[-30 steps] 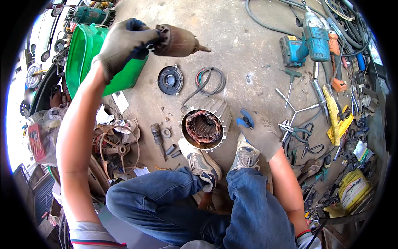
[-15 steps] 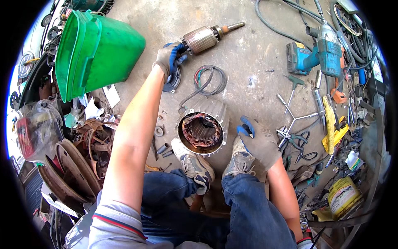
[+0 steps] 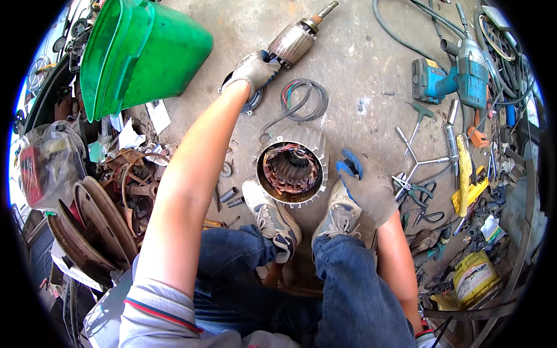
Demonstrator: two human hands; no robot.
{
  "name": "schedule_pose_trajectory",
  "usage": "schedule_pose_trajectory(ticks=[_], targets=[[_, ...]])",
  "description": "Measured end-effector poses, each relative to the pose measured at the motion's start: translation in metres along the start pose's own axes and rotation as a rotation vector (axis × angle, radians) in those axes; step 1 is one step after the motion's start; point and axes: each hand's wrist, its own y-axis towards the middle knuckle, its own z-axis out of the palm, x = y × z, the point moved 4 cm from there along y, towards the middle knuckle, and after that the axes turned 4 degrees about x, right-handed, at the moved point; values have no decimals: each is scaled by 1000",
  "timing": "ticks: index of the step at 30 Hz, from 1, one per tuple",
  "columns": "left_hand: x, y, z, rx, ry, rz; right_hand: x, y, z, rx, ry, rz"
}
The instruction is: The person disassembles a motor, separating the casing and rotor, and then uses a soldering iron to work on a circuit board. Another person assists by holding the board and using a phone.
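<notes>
A motor rotor with a ribbed silver body slants up and right, its shaft pointing away from me. My left hand, in a grey and blue glove, is closed around the rotor's near end. Partly hidden under that hand is a round dark part with a metal rim. The finned motor housing stands by my shoes, its mouth toward me and copper windings inside. Right of it, my gloved right hand hovers near my shoe with fingers half curled and apart; nothing shows in them.
Behind the housing lies a coiled grey cable. At the left are a green bin and rusty discs. A teal impact wrench, a three-armed wrench, pliers and a yellow tool lie at the right.
The rotor has turned so its shaft points more steeply away, and my left hand has shifted right with it. The whole view has moved slightly. My right hand stays beside the housing.
</notes>
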Motion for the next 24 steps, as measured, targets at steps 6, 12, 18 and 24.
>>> schedule_pose_trajectory(ticks=[6, 12, 18, 24], targets=[[2, 1, 1, 8, 5, -5, -8, -2, 4, -1, 29, -20], [0, 0, -5, -2, 8, -17, -3, 1, 1, 33, -23, 47], [-2, -1, -9, -3, 3, -27, -4, 1, 5, 38, 13, 52], [-4, -6, -10, -36, -55, -27, -7, 4, 7, 46, -30, 29]])
